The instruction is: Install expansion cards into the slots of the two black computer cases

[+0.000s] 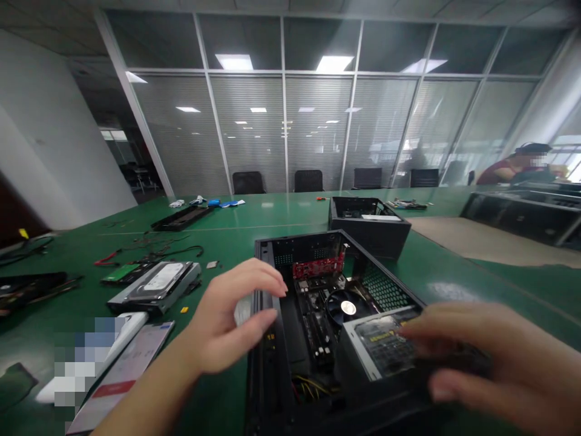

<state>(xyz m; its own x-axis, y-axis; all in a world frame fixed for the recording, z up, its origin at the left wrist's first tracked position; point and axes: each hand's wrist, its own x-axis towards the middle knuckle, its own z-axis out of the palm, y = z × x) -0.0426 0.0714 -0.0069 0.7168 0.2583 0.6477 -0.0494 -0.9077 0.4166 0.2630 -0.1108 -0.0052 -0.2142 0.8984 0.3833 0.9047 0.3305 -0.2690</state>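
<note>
An opened black computer case [265,393] lies on the green table in front of me. Inside it I see a red circuit card [318,267], a black cooling fan [336,306] with a silver hub, and a boxy power supply [385,342] at the near right. My left hand [231,315] hovers at the case's left rim, thumb and fingers curved apart around nothing. Over the near right edge is my right hand [494,348], slightly blurred, its thumb and fingers apart. Its fingertips are at the power supply's right side; whether they touch it I cannot tell.
To the left lie a hard drive [157,284], a green circuit board [121,274], loose cables [167,245] and a pink-and-white sheet [129,369]. Behind the case stands another black case [370,227]. A person [512,166] sits at the far right, beyond a large dark chassis [521,221].
</note>
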